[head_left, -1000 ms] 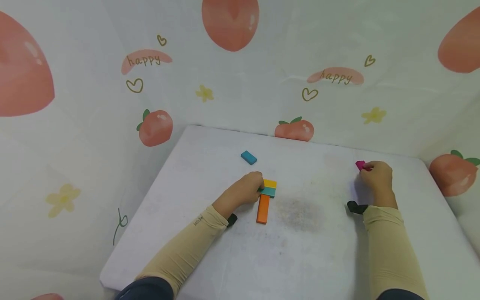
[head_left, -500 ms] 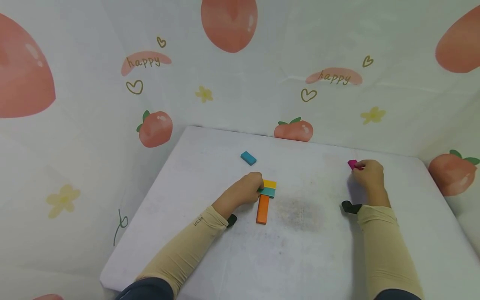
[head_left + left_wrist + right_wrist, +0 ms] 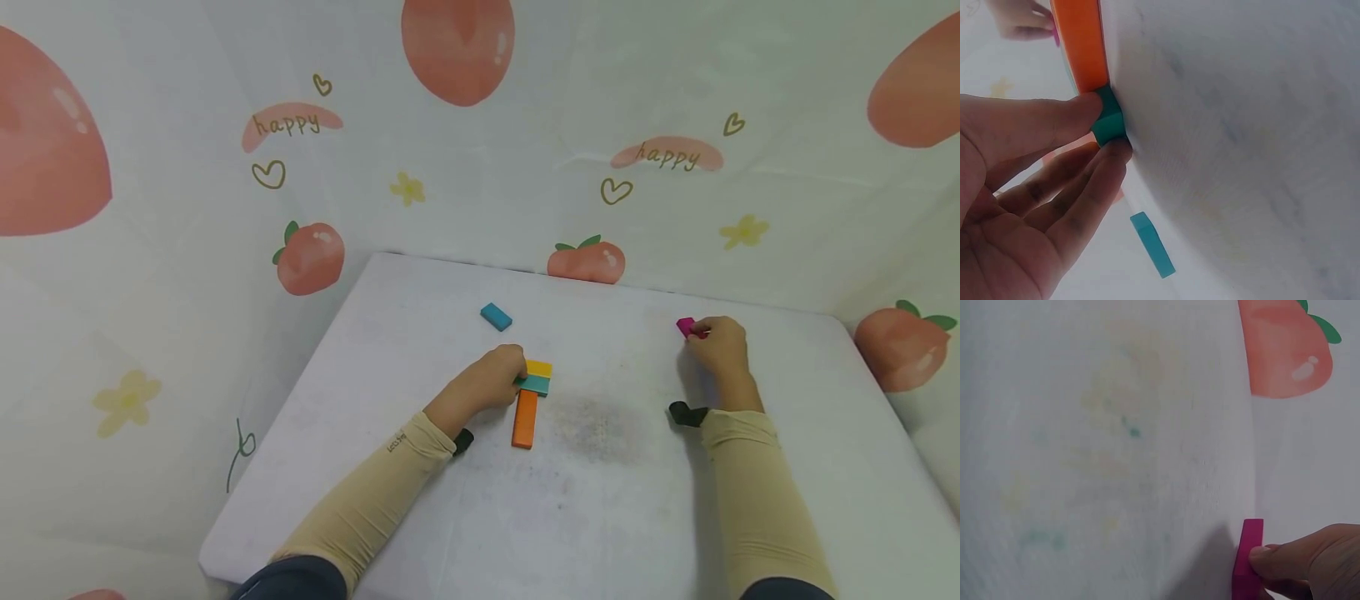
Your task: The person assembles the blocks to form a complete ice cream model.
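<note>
Peach-printed cloth (image 3: 150, 250) hung behind and around a white worktop (image 3: 600, 500), its pattern showing large peaches, small hearts, yellow flowers and the word "happy". A person in tan sleeves (image 3: 375, 492) worked with both hands over the worktop.

At the middle of the worktop, the left hand (image 3: 491, 383) rested beside a small group of blocks. Its thumb and fingers (image 3: 1094, 106) pinched the end of a teal block (image 3: 537, 384), which lay crosswise with a yellow block (image 3: 539, 367) touching its far side. An orange block (image 3: 526, 418) lay lengthwise, its far end butted against the teal block's near side, so that the three formed a T. From the left wrist view, the teal block's end (image 3: 1110, 122) sat squeezed between thumb and fingertips, the orange block (image 3: 1082, 44) running away from it.

Well apart, toward the worktop's far right, the right hand (image 3: 718, 346) held a magenta block (image 3: 686, 327) at its fingertips. The right wrist view showed the magenta block (image 3: 1249, 556) standing on edge against the worktop, a fingertip (image 3: 1279, 559) pressed to its side.

A blue block (image 3: 497, 317) lay alone, beyond the left hand and apart from the group. A greyish smudge (image 3: 600, 425) marked the worktop between the two hands.
</note>
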The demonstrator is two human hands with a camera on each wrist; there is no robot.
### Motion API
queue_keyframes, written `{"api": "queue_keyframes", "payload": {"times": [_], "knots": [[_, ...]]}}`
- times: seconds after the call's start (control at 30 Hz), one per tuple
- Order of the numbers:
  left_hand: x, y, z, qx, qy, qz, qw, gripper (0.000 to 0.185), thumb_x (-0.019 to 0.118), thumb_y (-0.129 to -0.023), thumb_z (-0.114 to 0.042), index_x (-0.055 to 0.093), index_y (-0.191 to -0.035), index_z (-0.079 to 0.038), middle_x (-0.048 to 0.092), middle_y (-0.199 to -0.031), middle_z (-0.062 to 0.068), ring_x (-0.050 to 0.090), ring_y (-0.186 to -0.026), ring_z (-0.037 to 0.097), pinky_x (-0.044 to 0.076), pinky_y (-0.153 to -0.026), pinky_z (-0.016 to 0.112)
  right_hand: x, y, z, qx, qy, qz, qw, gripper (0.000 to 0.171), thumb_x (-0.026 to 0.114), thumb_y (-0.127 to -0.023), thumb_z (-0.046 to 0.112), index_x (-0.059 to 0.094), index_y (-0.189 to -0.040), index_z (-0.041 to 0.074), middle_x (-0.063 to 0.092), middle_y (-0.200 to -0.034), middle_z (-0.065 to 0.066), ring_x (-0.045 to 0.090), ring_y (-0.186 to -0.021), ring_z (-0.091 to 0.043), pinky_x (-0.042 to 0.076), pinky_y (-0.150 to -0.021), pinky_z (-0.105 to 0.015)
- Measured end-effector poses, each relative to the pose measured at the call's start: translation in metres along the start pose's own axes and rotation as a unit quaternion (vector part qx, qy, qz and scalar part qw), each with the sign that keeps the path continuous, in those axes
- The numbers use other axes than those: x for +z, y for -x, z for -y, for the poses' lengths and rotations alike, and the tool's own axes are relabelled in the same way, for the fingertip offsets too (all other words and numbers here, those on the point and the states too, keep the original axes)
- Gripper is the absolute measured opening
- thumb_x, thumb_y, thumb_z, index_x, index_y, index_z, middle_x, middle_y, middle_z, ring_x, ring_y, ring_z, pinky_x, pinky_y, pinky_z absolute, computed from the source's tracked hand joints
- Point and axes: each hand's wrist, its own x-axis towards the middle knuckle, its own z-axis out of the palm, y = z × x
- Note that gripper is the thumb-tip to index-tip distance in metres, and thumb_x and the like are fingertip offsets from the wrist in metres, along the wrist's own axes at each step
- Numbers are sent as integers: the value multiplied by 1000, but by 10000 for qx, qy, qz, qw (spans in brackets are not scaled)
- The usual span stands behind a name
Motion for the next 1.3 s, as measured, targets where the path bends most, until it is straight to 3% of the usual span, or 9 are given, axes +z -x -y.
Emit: {"api": "queue_keyframes", "payload": {"times": [0.8, 1.07, 1.3], "knots": [[1, -1, 4, 176, 37, -88, 9998, 28, 67, -96, 6, 75, -123, 6, 70, -117, 13, 68, -117, 23, 59, -104, 35, 25, -3, 38, 115, -165, 411, 9990, 33, 62, -98, 7, 69, -123, -13, 61, -128, -39, 55, -111, -47, 53, -99, -62], [2, -1, 3, 128, 42, -73, 9999, 28, 68, -97, 4, 74, -124, 5, 69, -119, 13, 68, -119, 23, 58, -105, 35, 34, -3, 52, 186, -185, 603, 9978, 33, 61, -100, 8, 70, -126, -11, 60, -133, -37, 54, -116, -46, 52, -104, -62], [1, 0, 3, 114, 88, -95, 9999, 29, 68, -97, 5, 73, -125, 6, 69, -119, 13, 68, -119, 24, 58, -105, 36, 40, -2, 60, 32, -201, 610, 9979, 33, 62, -99, 8, 70, -124, -11, 61, -130, -37, 55, -115, -47, 52, -103, -62]]}}
